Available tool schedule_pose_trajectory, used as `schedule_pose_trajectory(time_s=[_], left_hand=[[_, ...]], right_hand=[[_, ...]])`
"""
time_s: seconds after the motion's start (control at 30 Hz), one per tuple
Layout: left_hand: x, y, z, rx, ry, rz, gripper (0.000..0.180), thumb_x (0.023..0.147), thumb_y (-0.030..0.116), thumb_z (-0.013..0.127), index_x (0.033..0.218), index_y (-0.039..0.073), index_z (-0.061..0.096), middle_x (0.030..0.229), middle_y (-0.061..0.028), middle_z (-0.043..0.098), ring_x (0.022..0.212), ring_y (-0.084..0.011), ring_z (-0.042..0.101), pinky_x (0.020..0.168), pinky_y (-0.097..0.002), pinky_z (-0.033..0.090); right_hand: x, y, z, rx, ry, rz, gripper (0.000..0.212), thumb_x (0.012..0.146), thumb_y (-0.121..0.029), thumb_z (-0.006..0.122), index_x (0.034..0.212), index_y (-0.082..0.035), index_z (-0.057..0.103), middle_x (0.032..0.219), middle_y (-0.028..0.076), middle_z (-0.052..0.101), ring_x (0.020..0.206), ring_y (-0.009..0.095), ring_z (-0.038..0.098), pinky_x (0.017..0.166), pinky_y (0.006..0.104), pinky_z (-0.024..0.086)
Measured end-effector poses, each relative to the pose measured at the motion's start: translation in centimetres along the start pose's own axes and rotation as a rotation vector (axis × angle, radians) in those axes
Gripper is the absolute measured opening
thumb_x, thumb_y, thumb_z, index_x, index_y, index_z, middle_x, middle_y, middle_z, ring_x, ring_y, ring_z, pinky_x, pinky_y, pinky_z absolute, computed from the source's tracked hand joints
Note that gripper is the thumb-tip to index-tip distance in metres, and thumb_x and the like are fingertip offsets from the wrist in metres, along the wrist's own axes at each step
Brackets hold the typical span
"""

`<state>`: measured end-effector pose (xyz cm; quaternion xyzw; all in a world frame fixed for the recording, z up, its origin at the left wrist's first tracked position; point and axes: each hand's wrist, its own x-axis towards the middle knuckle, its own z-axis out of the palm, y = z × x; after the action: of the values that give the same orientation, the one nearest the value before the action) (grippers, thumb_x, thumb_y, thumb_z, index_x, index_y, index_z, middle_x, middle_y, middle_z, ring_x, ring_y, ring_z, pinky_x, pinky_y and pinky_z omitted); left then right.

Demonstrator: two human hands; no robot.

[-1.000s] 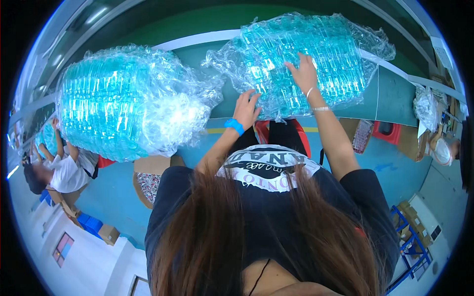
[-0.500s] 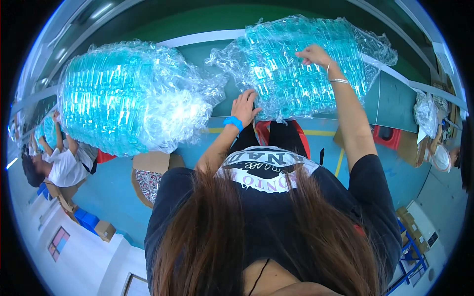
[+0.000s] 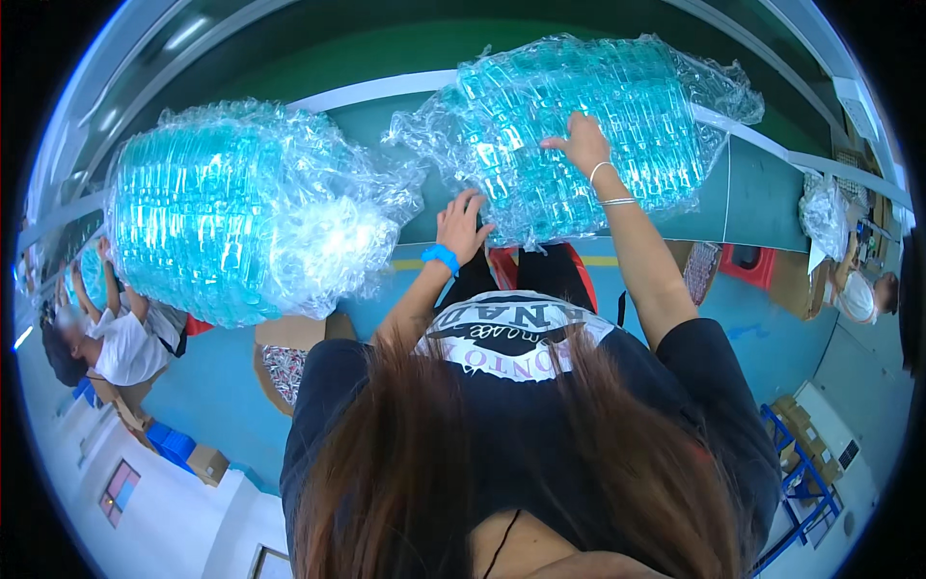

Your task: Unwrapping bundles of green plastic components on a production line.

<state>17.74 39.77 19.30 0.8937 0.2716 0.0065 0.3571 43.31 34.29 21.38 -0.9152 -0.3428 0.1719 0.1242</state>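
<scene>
A large bundle of teal, see-through plastic pieces [image 3: 637,116] lies in front of me, wrapped in transparent plastic film. Over its top is my right hand [image 3: 585,147], thumb and fingers apart, with nothing visible in its grasp. My left hand [image 3: 461,228] rests with spread fingers at the bundle's near left corner, touching the edge of the film. Whether the right palm presses on the film cannot be made out. To the left lies a second wrapped bundle [image 3: 198,207] of the same teal pieces, its loose film bunched toward the middle.
Both bundles lie on a green worktable [image 3: 762,207]. Below stand an open carton [image 3: 283,372] of small pieces at left and a red stool [image 3: 748,265] at right. One person [image 3: 130,333] works at far left; another [image 3: 858,294] is at far right.
My right hand has moved left and nearer over the bundle, its thumb and fingers now spread apart. My left hand remains by the near corner. The whole view has shifted slightly.
</scene>
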Motion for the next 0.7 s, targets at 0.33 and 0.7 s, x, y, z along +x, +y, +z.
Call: schedule_pose_trajectory(time_s=[0.33, 0.7], left_hand=[[0.5, 0.4, -0.5, 0.004, -0.036, -0.018, 0.048, 0.066, 0.019, 0.062, 0.108, 0.012, 0.041, 0.115, -0.0069, 0.037, 0.101, -0.0277, 0.039, 0.078, -0.0411, 0.033], [-1.0, 0.0, -0.1, 0.003, -0.064, -0.002, 0.058, 0.067, 0.010, 0.058, 0.119, 0.014, 0.034, 0.124, -0.0072, 0.030, 0.109, -0.0268, 0.035, 0.086, -0.0386, 0.029]], right_hand=[[5.3, 4.4, -2.2, 0.081, 0.064, -0.101, 0.046, 0.063, -0.038, 0.065, 0.085, 0.000, 0.052, 0.079, 0.014, 0.054, 0.075, 0.026, 0.054, 0.065, 0.0331, 0.043], [-3.0, 3.7, -3.3, 0.675, -0.280, -0.011, 0.042, 0.068, -0.030, 0.062, 0.097, 0.000, 0.053, 0.088, 0.007, 0.057, 0.074, 0.013, 0.054, 0.066, 0.0275, 0.043]])
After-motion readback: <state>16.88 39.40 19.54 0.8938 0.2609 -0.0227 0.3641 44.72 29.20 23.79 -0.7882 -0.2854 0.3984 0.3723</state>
